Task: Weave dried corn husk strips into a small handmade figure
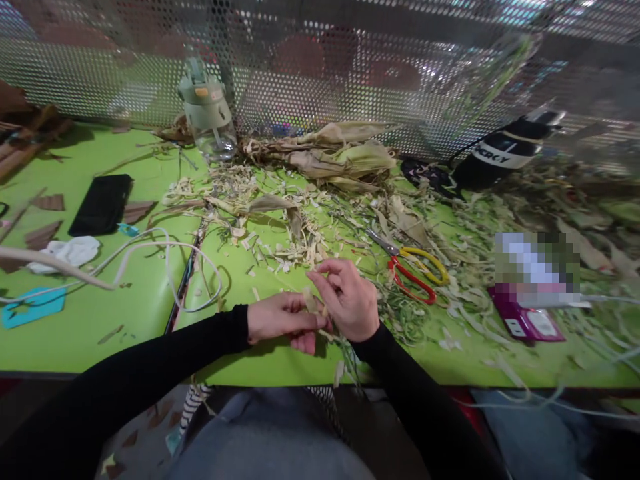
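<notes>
Close to the table's near edge, my two hands work together on a pale corn husk strip [312, 301]. My left hand [286, 319] is closed on it, thumb lying along the top and fingers curled below. Just above and to the right, my right hand [350, 300] pinches with thumb and index finger at the strip's upper end; its other fingers are curled. Part of the strip is hidden by the fingers. Thin greenish shreds [350, 360] hang beneath my right hand over the edge. Scissors [417, 267] with red and yellow handles lie open to the right.
Husk scraps [295, 250] litter the green table [135, 320]. Dried corn husks [345, 163] and a water bottle [207, 117] stand along the perforated screen. A phone [101, 204], a white cable [170, 243] and a blue tag [34, 307] lie left; a purple packet [530, 320] lies right.
</notes>
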`<state>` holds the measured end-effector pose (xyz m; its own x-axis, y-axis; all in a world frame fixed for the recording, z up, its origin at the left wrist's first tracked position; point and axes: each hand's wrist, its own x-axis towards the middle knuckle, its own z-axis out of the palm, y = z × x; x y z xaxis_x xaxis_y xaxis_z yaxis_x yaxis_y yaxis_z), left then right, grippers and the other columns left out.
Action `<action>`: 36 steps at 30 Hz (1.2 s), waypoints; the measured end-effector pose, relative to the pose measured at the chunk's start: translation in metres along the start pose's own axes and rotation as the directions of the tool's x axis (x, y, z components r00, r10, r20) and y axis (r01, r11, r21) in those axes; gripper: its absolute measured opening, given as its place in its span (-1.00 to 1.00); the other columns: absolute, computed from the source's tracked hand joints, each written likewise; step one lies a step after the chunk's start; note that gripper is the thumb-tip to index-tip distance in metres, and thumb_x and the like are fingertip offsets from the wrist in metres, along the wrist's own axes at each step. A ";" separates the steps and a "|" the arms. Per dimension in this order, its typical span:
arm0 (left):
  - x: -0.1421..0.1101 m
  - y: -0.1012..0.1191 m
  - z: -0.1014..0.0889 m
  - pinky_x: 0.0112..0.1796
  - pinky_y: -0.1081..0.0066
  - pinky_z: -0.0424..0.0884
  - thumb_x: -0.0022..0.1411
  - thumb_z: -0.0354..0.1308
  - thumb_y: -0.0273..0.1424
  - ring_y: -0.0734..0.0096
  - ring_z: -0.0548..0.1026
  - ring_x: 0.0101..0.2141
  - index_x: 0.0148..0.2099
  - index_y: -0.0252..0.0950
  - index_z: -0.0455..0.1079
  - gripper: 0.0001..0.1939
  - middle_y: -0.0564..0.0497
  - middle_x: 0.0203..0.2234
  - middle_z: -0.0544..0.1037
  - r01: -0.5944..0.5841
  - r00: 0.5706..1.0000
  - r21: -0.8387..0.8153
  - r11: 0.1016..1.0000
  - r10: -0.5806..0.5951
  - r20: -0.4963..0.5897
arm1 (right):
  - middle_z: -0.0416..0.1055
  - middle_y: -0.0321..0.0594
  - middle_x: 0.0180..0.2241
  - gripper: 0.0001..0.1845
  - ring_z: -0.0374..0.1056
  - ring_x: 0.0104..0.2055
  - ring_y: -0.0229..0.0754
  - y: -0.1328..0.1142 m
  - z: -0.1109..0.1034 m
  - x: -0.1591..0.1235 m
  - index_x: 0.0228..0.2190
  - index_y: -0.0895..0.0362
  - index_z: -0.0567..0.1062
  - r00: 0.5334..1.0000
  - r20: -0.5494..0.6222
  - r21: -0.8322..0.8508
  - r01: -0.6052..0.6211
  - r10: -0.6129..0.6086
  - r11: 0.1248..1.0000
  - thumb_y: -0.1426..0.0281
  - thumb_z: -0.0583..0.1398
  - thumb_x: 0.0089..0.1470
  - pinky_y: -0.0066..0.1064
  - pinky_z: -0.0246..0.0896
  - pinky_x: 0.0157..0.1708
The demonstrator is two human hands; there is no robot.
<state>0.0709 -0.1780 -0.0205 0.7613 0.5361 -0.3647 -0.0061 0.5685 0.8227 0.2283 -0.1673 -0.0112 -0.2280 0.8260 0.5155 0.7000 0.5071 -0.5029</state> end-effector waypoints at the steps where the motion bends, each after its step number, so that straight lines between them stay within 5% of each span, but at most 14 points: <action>1: 0.000 0.002 0.000 -0.53 0.54 0.30 0.03 0.22 -0.05 0.61 0.38 -0.65 -0.40 -0.39 0.39 -0.56 0.04 -0.68 0.47 -0.045 0.997 -0.030 0.999 0.043 -0.063 | 0.32 -0.36 -0.58 -0.82 0.20 -0.60 -0.33 0.001 -0.003 0.002 -0.31 0.11 0.38 0.999 -0.024 0.012 -0.021 0.021 1.000 0.25 0.17 0.11 -0.50 0.10 -0.55; 4: -0.002 0.010 -0.002 -0.50 0.54 0.33 0.05 0.21 -0.08 0.59 0.41 -0.61 -0.28 -0.37 0.38 -0.58 0.07 -0.64 0.48 -0.234 0.940 -0.093 0.968 0.201 -0.275 | 0.34 -0.25 -0.48 -0.75 0.24 -0.47 -0.27 0.004 -0.011 0.008 -0.40 0.12 0.38 0.997 -0.062 0.051 -0.033 0.036 0.998 0.18 0.13 0.13 -0.45 0.13 -0.47; 6: -0.004 0.016 -0.005 -0.48 0.54 0.33 0.04 0.23 -0.08 0.59 0.43 -0.58 -0.22 -0.35 0.34 -0.56 0.08 -0.61 0.48 -0.314 0.899 -0.086 0.946 0.267 -0.347 | 0.31 -0.26 -0.54 -0.66 0.21 -0.49 -0.27 0.002 -0.012 0.010 -0.53 0.13 0.37 0.996 0.082 0.092 -0.033 0.026 0.995 0.19 0.06 0.17 -0.44 0.09 -0.47; 10: -0.008 0.025 -0.008 -0.49 0.54 0.32 0.01 0.24 -0.07 0.61 0.39 -0.59 -0.26 -0.35 0.28 -0.55 0.11 -0.62 0.44 -0.347 0.892 0.020 0.938 0.337 -0.301 | 0.28 -0.31 -0.59 -0.60 0.20 -0.52 -0.31 -0.003 -0.010 0.010 -0.59 0.14 0.39 0.911 0.413 0.292 -0.136 0.003 0.947 0.25 0.02 0.22 -0.45 0.07 -0.45; 17: -0.012 0.028 -0.014 -0.59 0.56 0.20 0.15 0.15 -0.20 0.66 0.26 -0.69 -0.25 -0.34 0.27 -0.70 0.22 -0.73 0.30 -0.359 0.877 0.114 0.926 0.377 -0.298 | 0.19 -0.34 -0.62 -0.60 0.11 -0.57 -0.32 0.007 -0.012 0.004 -0.63 0.13 0.34 0.925 0.340 0.488 -0.330 0.173 0.808 0.18 0.11 0.13 -0.44 0.02 -0.54; 22: -0.007 0.027 -0.017 -0.33 0.44 0.39 0.18 0.15 -0.28 0.52 0.49 -0.45 -0.16 -0.33 0.27 -0.74 0.04 -0.49 0.53 -0.450 0.843 -0.085 0.889 0.391 -0.369 | 0.18 -0.36 -0.63 -0.47 0.04 -0.64 -0.35 0.008 -0.004 0.002 -0.49 0.14 0.40 0.827 0.486 0.561 -0.543 0.282 0.625 -0.01 -0.07 0.16 -0.48 -0.07 -0.67; 26: -0.002 0.020 -0.013 -0.10 0.33 0.37 0.18 0.14 -0.33 0.38 0.50 -0.15 -0.02 -0.26 0.23 -0.68 -0.02 -0.23 0.55 -0.549 0.803 -0.173 0.818 0.458 -0.382 | 0.23 -0.35 -0.62 -0.53 0.09 -0.62 -0.37 -0.001 0.005 0.005 -0.52 0.15 0.38 0.860 0.444 0.421 -0.448 0.251 0.789 0.04 0.01 0.16 -0.50 -0.02 -0.64; 31: 0.000 0.015 -0.005 -0.21 0.34 0.43 0.10 0.22 -0.25 0.34 0.53 -0.24 -0.04 -0.28 0.23 -0.58 -0.04 -0.26 0.56 -0.510 0.798 -0.088 0.856 0.432 -0.421 | 0.22 -0.37 -0.65 -0.61 0.07 -0.64 -0.38 -0.009 0.009 0.005 -0.57 0.14 0.34 0.886 0.436 0.396 -0.348 0.159 0.850 0.22 0.00 0.21 -0.52 -0.02 -0.64; 36: -0.002 0.017 -0.001 -0.09 0.35 0.40 0.09 0.24 -0.25 0.31 0.51 -0.12 -0.07 -0.32 0.28 -0.60 -0.05 -0.28 0.57 -0.493 0.791 -0.060 0.868 0.419 -0.446 | 0.09 -0.40 -0.67 -0.66 0.00 -0.62 -0.38 -0.014 0.011 -0.001 -0.68 0.12 0.19 0.947 0.316 0.208 -0.012 -0.055 0.978 0.45 0.05 0.09 -0.50 -0.08 -0.58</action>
<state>0.0690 -0.1687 -0.0066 0.3106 0.9404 -0.1381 -0.4198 0.2661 0.8677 0.2107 -0.1723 -0.0120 -0.4683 0.8322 0.2971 0.5465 0.5369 -0.6427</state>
